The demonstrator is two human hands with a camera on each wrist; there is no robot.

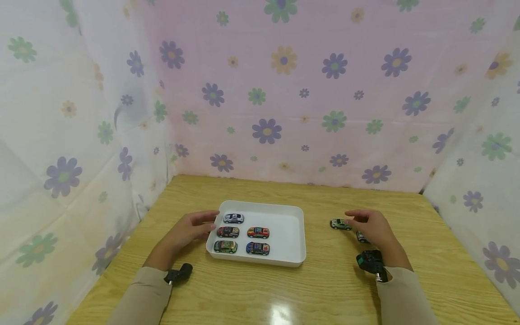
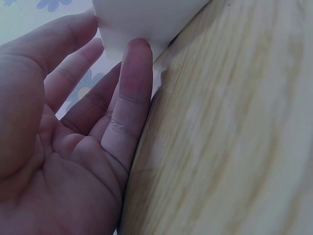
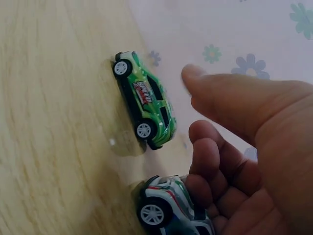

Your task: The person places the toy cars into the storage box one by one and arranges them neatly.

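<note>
My left hand (image 1: 189, 233) touches the left wall of a white tray (image 1: 284, 261) with its fingertips; in the left wrist view the hand (image 2: 83, 112) lies against the tray's corner (image 2: 142, 19). My right hand (image 1: 373, 229) is over the wood at the right, beside a green toy car (image 1: 339, 224). In the right wrist view the green car (image 3: 146, 100) stands on its wheels, apart from the thumb and fingers of the hand (image 3: 244, 142). A white toy car (image 3: 173, 208) with red and green stripes is beside the curled fingers, partly hidden; nothing is gripped.
Inside the tray stand several toy cars: a white one (image 1: 233, 218), a dark one (image 1: 228, 232), a green one (image 1: 225, 246), a red one (image 1: 258, 232) and a blue one (image 1: 257, 248). Flowered cloth (image 1: 308, 104) hangs behind and beside the wooden table (image 1: 227, 293).
</note>
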